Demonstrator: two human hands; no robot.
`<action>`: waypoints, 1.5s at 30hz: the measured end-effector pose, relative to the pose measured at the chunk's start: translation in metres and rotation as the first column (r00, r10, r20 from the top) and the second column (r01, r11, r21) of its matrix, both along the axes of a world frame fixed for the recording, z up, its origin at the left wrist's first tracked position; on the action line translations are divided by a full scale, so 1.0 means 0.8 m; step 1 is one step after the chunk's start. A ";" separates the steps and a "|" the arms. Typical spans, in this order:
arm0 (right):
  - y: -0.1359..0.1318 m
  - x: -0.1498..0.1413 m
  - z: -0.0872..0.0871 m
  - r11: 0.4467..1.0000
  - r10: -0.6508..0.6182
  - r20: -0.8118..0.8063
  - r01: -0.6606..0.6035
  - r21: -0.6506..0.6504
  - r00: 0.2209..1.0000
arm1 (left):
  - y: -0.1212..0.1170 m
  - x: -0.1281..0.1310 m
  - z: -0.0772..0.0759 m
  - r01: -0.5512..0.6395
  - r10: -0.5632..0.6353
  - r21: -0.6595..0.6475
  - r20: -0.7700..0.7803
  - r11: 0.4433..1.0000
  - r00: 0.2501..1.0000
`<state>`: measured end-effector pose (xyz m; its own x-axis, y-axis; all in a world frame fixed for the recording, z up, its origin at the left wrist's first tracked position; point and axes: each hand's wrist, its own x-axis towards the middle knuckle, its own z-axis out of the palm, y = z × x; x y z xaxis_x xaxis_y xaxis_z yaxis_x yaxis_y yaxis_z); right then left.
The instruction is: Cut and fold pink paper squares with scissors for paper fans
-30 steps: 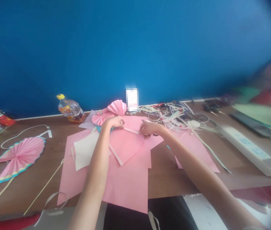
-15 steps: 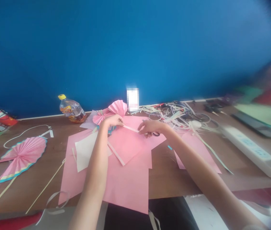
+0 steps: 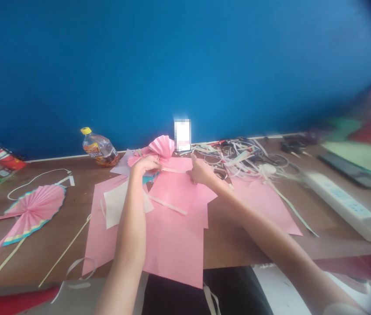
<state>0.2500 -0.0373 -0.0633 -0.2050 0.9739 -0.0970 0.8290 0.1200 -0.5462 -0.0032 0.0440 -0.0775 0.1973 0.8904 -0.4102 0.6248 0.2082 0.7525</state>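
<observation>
Hands pinch a paper strip; bottle label unreadable.

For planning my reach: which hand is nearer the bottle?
Left. The left hand is to the bottle's right, and the right hand is farther right.

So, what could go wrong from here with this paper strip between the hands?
The thin strip, held between the left hand and right hand, may crease or tear if pulled. The left hand is also close to the pleated pink fan and could crush it.
</observation>
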 end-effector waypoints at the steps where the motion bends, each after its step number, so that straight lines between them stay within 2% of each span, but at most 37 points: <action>1: 0.002 0.001 -0.002 0.999 -0.016 0.072 0.013 0.050 0.997 | -0.001 0.003 0.001 -0.016 0.016 -0.026 0.010 1.000 1.000; 4: 0.012 0.007 -0.013 0.996 -0.064 0.200 0.052 0.067 0.978 | -0.007 0.011 0.006 -0.004 0.010 -0.146 0.045 0.989 0.999; 8: 0.023 0.015 -0.026 0.996 -0.064 0.230 0.047 0.079 0.971 | -0.014 0.013 0.013 0.083 -0.061 -0.244 0.096 0.966 0.994; 14: 0.028 0.019 -0.026 0.995 -0.048 0.284 0.020 0.102 0.958 | -0.017 0.011 0.012 0.191 -0.167 -0.210 0.128 0.959 0.978; 18: 0.030 0.026 -0.022 0.995 -0.029 0.311 -0.003 0.102 0.950 | -0.017 0.020 0.008 0.220 -0.197 -0.240 0.117 0.945 0.974; 24: 0.037 0.034 -0.021 0.997 -0.006 0.245 -0.013 0.076 0.969 | -0.025 0.020 0.018 0.269 -0.248 -0.232 0.116 0.935 0.962; 27: 0.040 0.042 -0.018 0.994 0.057 0.158 -0.071 0.083 0.986 | -0.031 0.015 0.026 0.285 -0.270 -0.218 0.095 0.933 0.958; 31: 0.041 0.054 -0.013 0.982 0.174 0.001 -0.174 0.073 0.985 | -0.036 0.010 0.033 0.252 -0.239 -0.144 0.102 0.957 0.966; 33: 0.041 0.059 -0.010 0.983 0.182 -0.043 -0.180 0.036 0.982 | -0.034 0.010 0.034 0.235 -0.226 -0.080 0.114 0.969 0.968; 37: 0.043 0.061 -0.007 0.992 0.123 -0.071 -0.124 -0.009 0.990 | -0.023 0.012 0.026 0.231 -0.229 -0.012 0.077 0.973 0.970; 42: 0.045 0.058 -0.009 0.998 0.063 -0.069 -0.062 0.020 0.996 | -0.011 0.017 0.007 0.255 -0.245 -0.130 0.082 0.958 0.966; 45: 0.046 0.057 -0.014 0.997 0.069 -0.071 -0.067 0.041 0.995 | -0.011 0.015 0.005 0.273 -0.262 -0.162 0.086 0.948 0.961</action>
<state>0.2959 -0.0003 -0.0748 -0.2759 0.9602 -0.0426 0.7766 0.1966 -0.5985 0.0089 0.0348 -0.0736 0.4489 0.7190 -0.5305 0.6280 0.1685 0.7598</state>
